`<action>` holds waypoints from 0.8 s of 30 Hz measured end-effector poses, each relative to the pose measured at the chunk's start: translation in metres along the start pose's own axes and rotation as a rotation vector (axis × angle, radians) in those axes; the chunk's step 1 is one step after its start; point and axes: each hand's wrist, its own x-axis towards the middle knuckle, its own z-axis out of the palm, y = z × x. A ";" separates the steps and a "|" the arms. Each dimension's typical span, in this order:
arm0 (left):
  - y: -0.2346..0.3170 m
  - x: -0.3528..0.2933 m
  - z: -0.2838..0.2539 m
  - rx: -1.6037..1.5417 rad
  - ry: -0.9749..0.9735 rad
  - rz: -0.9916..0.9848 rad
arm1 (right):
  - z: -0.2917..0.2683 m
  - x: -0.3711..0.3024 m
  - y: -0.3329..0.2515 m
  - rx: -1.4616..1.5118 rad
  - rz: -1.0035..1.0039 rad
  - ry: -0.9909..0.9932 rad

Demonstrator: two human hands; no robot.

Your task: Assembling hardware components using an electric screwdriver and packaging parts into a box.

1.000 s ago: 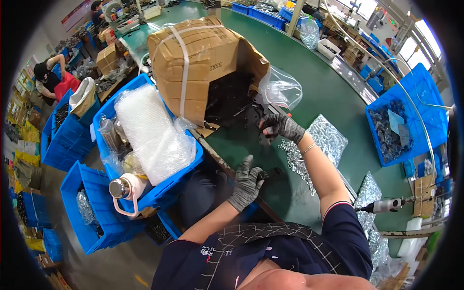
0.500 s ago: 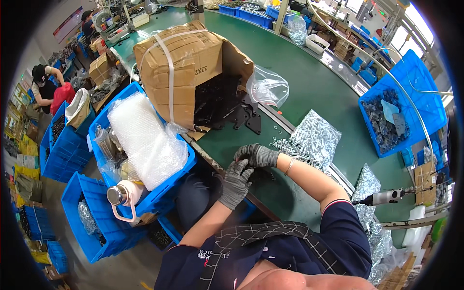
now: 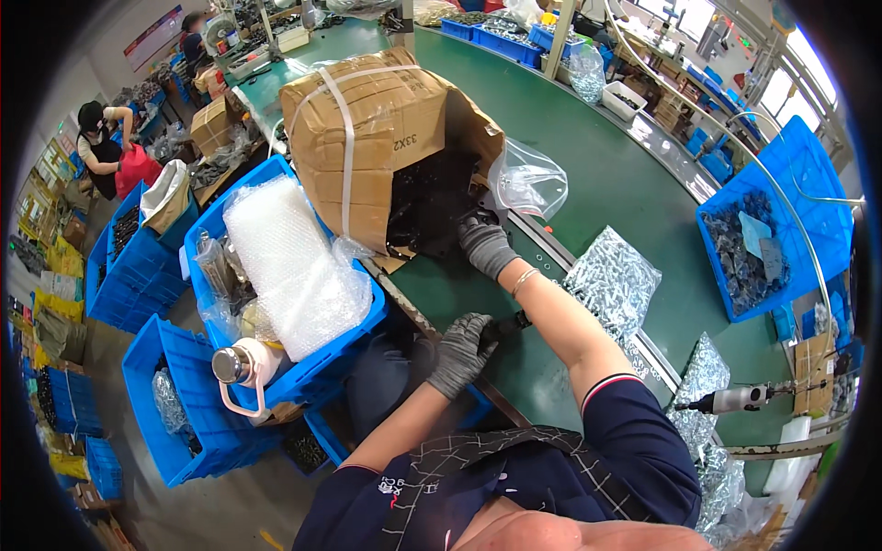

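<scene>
My right hand (image 3: 488,246), in a grey knit glove, reaches to the mouth of a tipped cardboard box (image 3: 344,138). Its fingers curl at the edge of the black metal plates (image 3: 427,207) that spill from the box; the fingertips are partly lost against the dark metal. Near the bench edge, my left hand (image 3: 461,354), gloved the same way, is closed round a small black metal part (image 3: 507,325) that sticks out to the right. Beyond my right forearm lies a clear bag of silvery bolts (image 3: 614,280), with loose ones beside it.
A blue crate (image 3: 367,317) with bubble wrap (image 3: 285,266) and a flask (image 3: 246,365) stands left of the bench. Another blue bin (image 3: 772,216) tilts at the right, near a power driver (image 3: 735,399). Two people are at the far left.
My hands were together over the bench edge and have parted. The right went forward to the plates at the box; the left stayed low, with the black part now showing.
</scene>
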 end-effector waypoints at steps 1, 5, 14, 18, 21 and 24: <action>-0.002 -0.002 -0.001 -0.001 -0.016 -0.002 | -0.009 -0.003 -0.002 0.004 -0.009 -0.003; 0.015 0.001 -0.011 0.155 0.239 0.065 | -0.054 -0.059 0.021 -0.059 -0.216 -0.229; 0.006 0.006 -0.021 0.074 -0.016 -0.046 | -0.111 -0.078 0.055 0.603 -0.205 -0.749; 0.006 0.005 -0.020 -0.025 -0.126 -0.059 | -0.058 -0.017 0.050 0.179 0.144 -0.082; 0.004 0.002 -0.009 -0.023 0.011 -0.039 | -0.023 0.011 0.059 -0.056 0.254 0.040; 0.002 0.004 0.003 -0.029 0.038 0.015 | 0.020 0.021 0.080 -0.187 0.296 0.223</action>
